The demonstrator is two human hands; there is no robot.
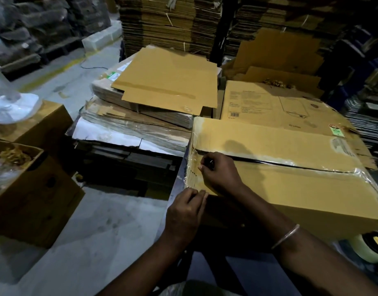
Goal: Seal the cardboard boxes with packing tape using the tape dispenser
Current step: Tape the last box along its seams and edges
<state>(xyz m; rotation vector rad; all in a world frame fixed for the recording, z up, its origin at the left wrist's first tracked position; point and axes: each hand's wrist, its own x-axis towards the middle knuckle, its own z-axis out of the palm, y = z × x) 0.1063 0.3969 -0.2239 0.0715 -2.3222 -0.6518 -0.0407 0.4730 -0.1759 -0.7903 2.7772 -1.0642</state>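
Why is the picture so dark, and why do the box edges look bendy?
In the head view the room is dim; clear tape on the cardboard box catches glare, the right hand casts a soft shadow on the flap, the white fan is blurred, and the wide-angle lens bends straight edges near the borders.

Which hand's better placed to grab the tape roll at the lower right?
Right, probably. The pale tape roll sits at the frame's lower right, beside the right forearm. The right hand rests on the brown cardboard box; the left hand is at its near-left corner, farther away.
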